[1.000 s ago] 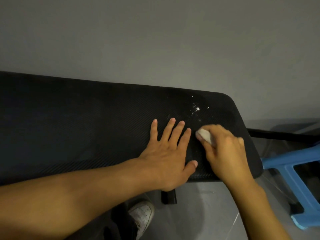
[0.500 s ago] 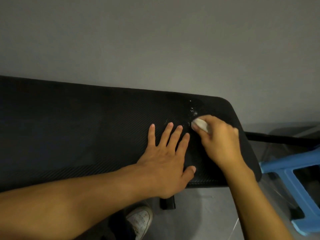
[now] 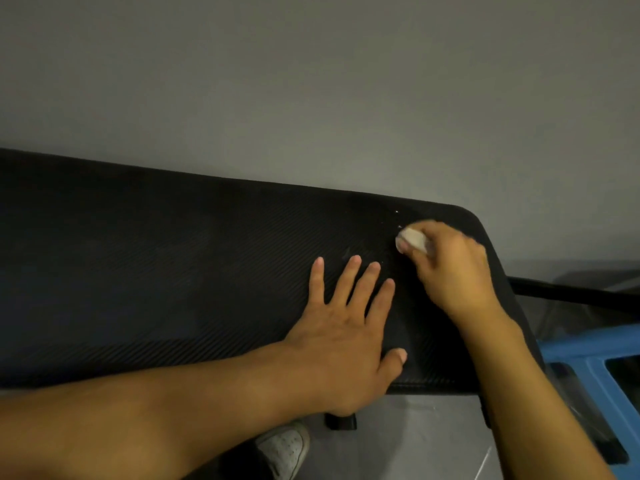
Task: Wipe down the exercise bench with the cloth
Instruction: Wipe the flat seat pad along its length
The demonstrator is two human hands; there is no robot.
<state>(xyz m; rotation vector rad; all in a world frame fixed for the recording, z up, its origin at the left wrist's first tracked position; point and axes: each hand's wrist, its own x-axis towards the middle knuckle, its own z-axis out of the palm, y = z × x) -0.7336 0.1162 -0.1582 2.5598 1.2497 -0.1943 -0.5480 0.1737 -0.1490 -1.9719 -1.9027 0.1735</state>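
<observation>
A black padded exercise bench (image 3: 145,271) with a ribbed surface runs across the view, its rounded end at the right. My left hand (image 3: 349,327) lies flat on the pad with fingers spread. My right hand (image 3: 453,268) grips a small wadded white cloth (image 3: 412,240) and presses it on the pad near the far right corner. A few bright droplets (image 3: 397,212) glint on the pad just beyond the cloth. Most of the cloth is hidden inside my fingers.
A grey wall rises right behind the bench. A blue plastic stool (image 3: 595,362) stands at the right, with a black bar (image 3: 571,294) behind it. A white shoe (image 3: 285,446) and a black bench foot (image 3: 341,421) show on the grey tiled floor below.
My right hand slid the cloth away from me across the pad's right end, over the wet patch. Fewer droplets show now. My left hand stayed flat in place.
</observation>
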